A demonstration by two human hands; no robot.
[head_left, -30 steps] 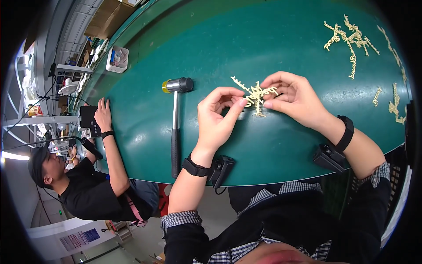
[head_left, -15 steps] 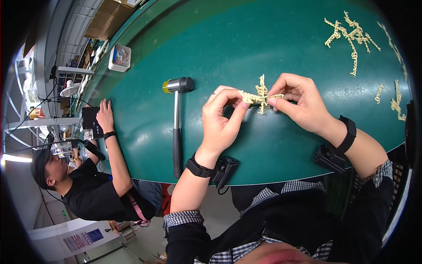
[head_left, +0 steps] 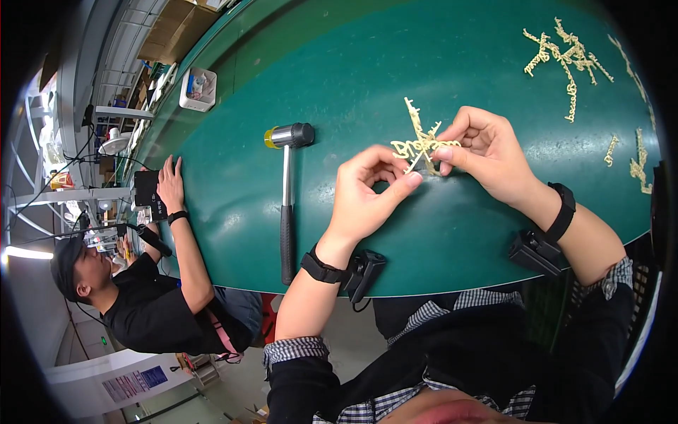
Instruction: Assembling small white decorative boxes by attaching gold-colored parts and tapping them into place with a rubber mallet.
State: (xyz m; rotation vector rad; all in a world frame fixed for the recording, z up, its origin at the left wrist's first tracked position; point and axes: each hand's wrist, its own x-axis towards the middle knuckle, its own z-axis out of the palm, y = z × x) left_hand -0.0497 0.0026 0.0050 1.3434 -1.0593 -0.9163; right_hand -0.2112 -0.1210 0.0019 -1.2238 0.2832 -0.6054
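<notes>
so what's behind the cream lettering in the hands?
Through gaps in the cream lettering, the green tabletop shows. The right fingers overlap one side; whatever they and the strands cover can't be seen.

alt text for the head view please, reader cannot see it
Right hand pinches a pale yellow cluster of script-shaped pieces, left hand close by, above a green table. A mallet lies to the left, more pieces to the right, a co-worker further left.
</notes>
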